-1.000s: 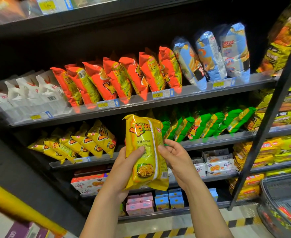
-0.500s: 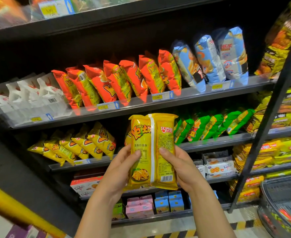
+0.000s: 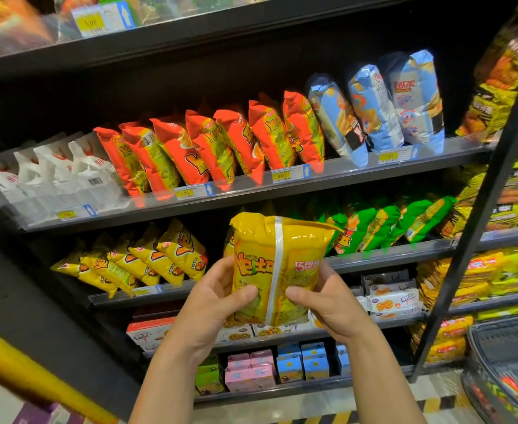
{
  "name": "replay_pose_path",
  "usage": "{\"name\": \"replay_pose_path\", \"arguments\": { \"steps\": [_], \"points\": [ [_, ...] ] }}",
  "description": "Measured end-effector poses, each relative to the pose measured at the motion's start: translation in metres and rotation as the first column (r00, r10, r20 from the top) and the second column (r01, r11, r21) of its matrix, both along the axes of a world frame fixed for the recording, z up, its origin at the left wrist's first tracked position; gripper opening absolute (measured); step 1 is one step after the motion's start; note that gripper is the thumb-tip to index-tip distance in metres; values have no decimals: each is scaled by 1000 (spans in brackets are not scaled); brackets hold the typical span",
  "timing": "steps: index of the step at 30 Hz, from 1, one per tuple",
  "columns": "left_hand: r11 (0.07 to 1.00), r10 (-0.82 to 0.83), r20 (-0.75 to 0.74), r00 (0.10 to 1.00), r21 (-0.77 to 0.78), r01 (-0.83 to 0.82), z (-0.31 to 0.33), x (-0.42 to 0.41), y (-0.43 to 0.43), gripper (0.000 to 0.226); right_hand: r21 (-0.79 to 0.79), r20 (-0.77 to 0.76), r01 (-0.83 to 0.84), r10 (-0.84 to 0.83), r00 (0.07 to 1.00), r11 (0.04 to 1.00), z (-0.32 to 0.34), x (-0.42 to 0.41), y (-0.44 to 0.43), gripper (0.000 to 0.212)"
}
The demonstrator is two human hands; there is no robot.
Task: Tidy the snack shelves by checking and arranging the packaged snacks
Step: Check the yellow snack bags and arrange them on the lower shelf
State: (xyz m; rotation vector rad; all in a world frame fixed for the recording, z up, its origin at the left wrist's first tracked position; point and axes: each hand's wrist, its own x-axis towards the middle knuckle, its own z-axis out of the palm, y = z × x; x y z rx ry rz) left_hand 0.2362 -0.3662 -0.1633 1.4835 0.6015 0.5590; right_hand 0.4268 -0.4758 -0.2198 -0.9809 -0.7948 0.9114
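**What sits where**

The bag [image 3: 277, 264] is between the left hand [image 3: 212, 304] and right hand [image 3: 331, 301], before the middle shelf [image 3: 389, 254]. On that shelf, a left row [image 3: 147, 264] and a right row [image 3: 389, 224] flank it. The upper row [image 3: 221, 148] stands above, boxes [image 3: 395, 301] below, cartons [image 3: 302, 362] lowest, a basket [image 3: 505, 344] far right.

We see yellow price tags [image 3: 281, 175] clipped along the front edge of each shelf [image 3: 343, 179]. Most have a white card [image 3: 306, 171] with a blue arrow just beside them, and the print is too small for us to read with certainty. A larger tag [image 3: 91, 22] sits blurred at the top left. On the right a black post [image 3: 478, 215] rises at a slant across the shelf ends. In the lower left corner a thick yellow bar [image 3: 37, 376] runs slantwise, with blurred purple boxes [image 3: 37, 416] below it. At the lower right we make out a dark basket [image 3: 508, 332] holding something red and unclear. The pale floor [image 3: 282, 405] carries a black-and-yellow stripe [image 3: 435, 403].
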Motion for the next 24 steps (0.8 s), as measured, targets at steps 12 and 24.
{"name": "replay_pose_path", "arguments": {
  "steps": [12,24],
  "points": [
    [984,72,-58,996,-162,-81,5,20,-10,23,-176,-156,-104,77,985,979,15,-9,4,61],
    [958,99,-121,988,-258,-128,-7,8,0,35,-293,78,20,3,997,956,26,-15,6,74]
  ]
}}
